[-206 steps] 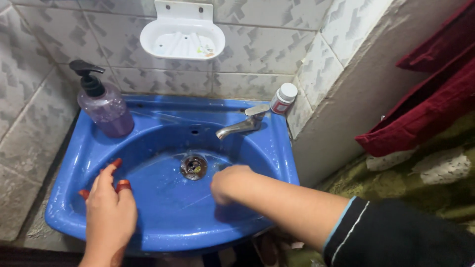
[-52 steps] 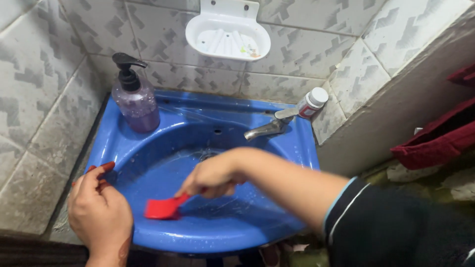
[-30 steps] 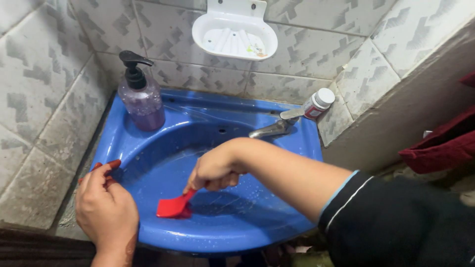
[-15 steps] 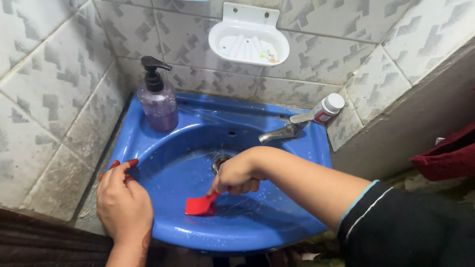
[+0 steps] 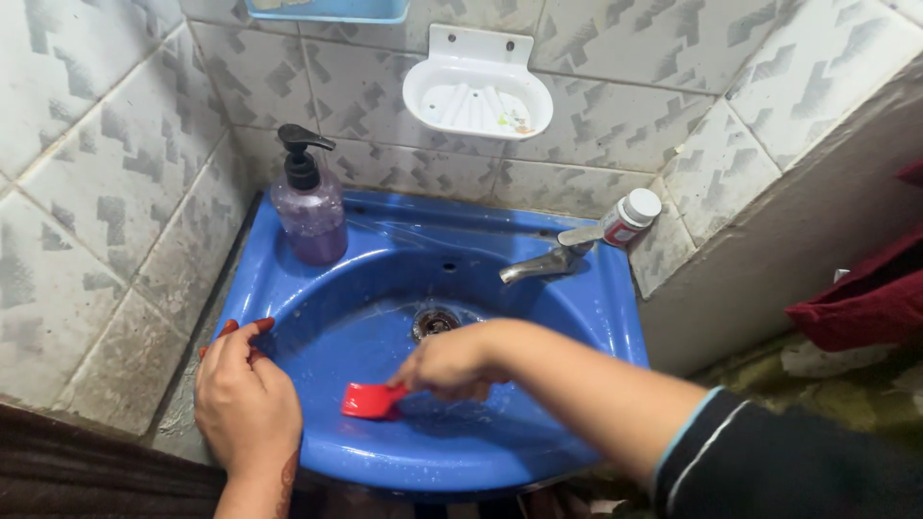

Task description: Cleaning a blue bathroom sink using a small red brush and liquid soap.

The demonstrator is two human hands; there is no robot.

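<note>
Head view, the only one: you're scrubbing the inside of the blue sink (image 5: 586, 317). Your right hand (image 5: 452, 360) is curled tight around the handle of a red brush (image 5: 373, 400); the handle itself is hidden in your fist, and the red head is sticking out at 9 o'clock from the knuckles, pressed against the lower basin wall. The brush is sitting at about 7 o'clock from the drain (image 5: 435, 322), near it but not touching.

Your left hand (image 5: 245, 399) is bracing on the sink's left rim, fingers loosely bent over the edge, holding nothing but the rim.

Surroundings: purple soap dispenser (image 5: 310, 207) is standing on the ledge at 10 o'clock from the drain, metal tap (image 5: 540, 263) at 2 o'clock, small white bottle (image 5: 630, 217) just behind the tap against the tiles. White soap dish (image 5: 478, 88) is hanging on the wall at 12 o'clock.

Judgement: you're mid-scrub on the front-left of the bowl. The next stroke is calling for firm pressure, the head kept flat to the curve, and the left hand kept planted. Whether water is running, I can't tell.
</note>
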